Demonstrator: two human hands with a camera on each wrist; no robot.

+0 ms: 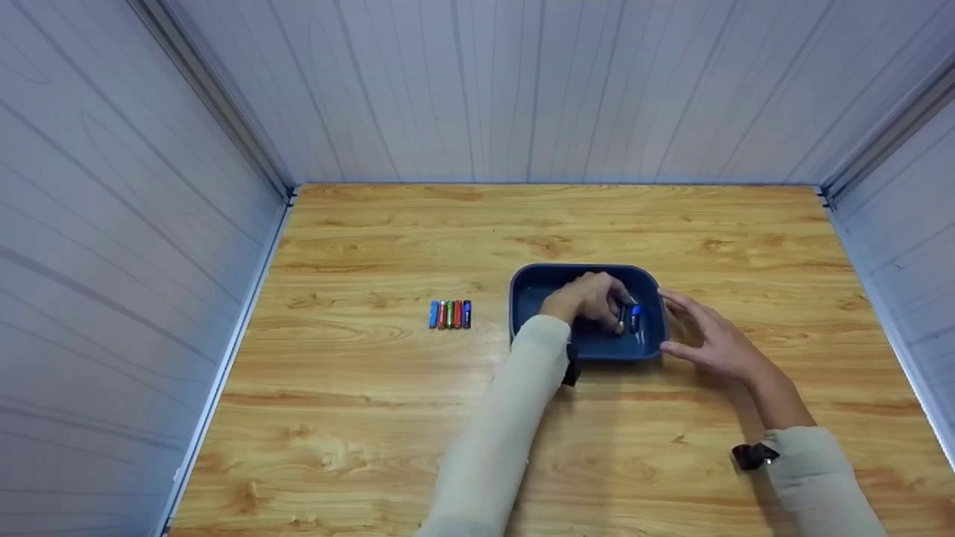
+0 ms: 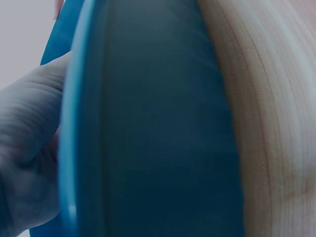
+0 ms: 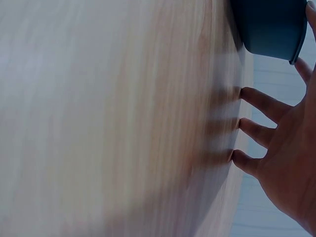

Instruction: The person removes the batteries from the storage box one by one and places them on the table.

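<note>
Your left hand [image 1: 589, 298] reaches into the dark blue tray [image 1: 522, 298] that sits on the wooden table [image 1: 373, 418], a little right of the table's middle. The fingers are curled down over the batteries [image 1: 628, 317] lying in the tray's right half (a dark one and a blue one can be told apart in the head view). The fingertips cover the near ends of the batteries, so the hand seems to pinch them, though the exact contact is hidden by your knuckles. In the left wrist view only the tray's blue wall [image 2: 163, 128] and a blurred part of your left hand [image 2: 29, 148] show; the batteries are out of sight there.

Your right hand [image 1: 709, 335] rests just beside the tray's right side with its fingers spread and straight. The forefinger and thumb lie at the tray's right rim, and it grips nothing. The right wrist view shows your right hand [image 3: 291, 163] with three fingertips [image 3: 245, 93] set on the table and the tray's corner [image 3: 271, 24] just above them.

A row of five more batteries [image 1: 450, 314] (blue, red, green, red, dark blue) lies side by side on the table, to the left of the tray and well apart from both hands.
</note>
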